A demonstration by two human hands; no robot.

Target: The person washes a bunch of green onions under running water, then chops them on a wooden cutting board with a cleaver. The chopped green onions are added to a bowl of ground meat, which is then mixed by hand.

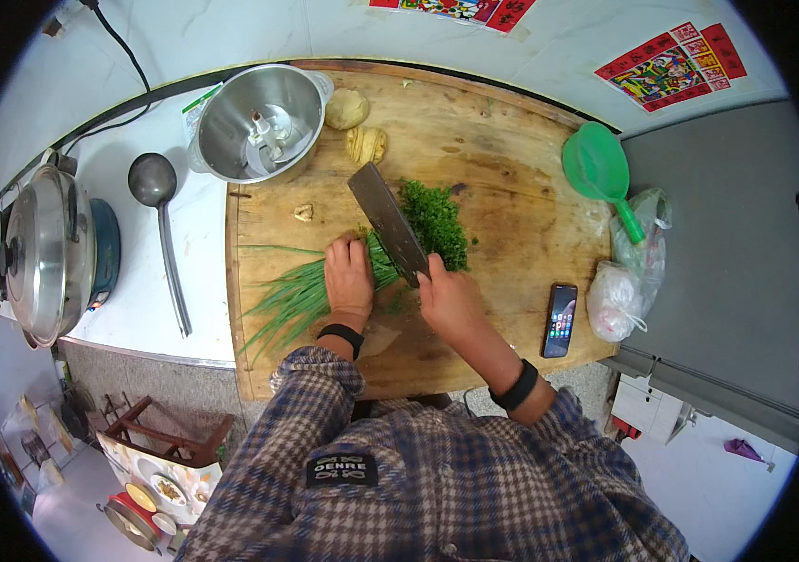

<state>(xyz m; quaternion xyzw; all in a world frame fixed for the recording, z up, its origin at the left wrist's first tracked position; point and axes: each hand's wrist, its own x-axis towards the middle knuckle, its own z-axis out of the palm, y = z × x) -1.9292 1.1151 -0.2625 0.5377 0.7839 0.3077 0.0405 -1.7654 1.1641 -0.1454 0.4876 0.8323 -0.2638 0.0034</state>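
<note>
My left hand (pixel 349 275) presses a bunch of long green chives (pixel 294 288) against the wooden cutting board (pixel 518 218), its fingers bunched over the stalks. In my right hand (pixel 450 295) is the handle of a broad, dark cleaver (pixel 390 221). The blade stands at the cut end of the bunch, just right of my left fingers. A heap of finely chopped greens (pixel 434 221) lies against the blade's right side. Whether the edge touches the board is hidden.
Behind the board's left corner stands a steel pot with blades (pixel 262 123), beside pale round lumps (pixel 347 109). A ladle (pixel 160 204) and lidded pan (pixel 48 253) are left. Rightward are a phone (pixel 559 320), green dipper (pixel 596 163) and plastic bags (pixel 617 302).
</note>
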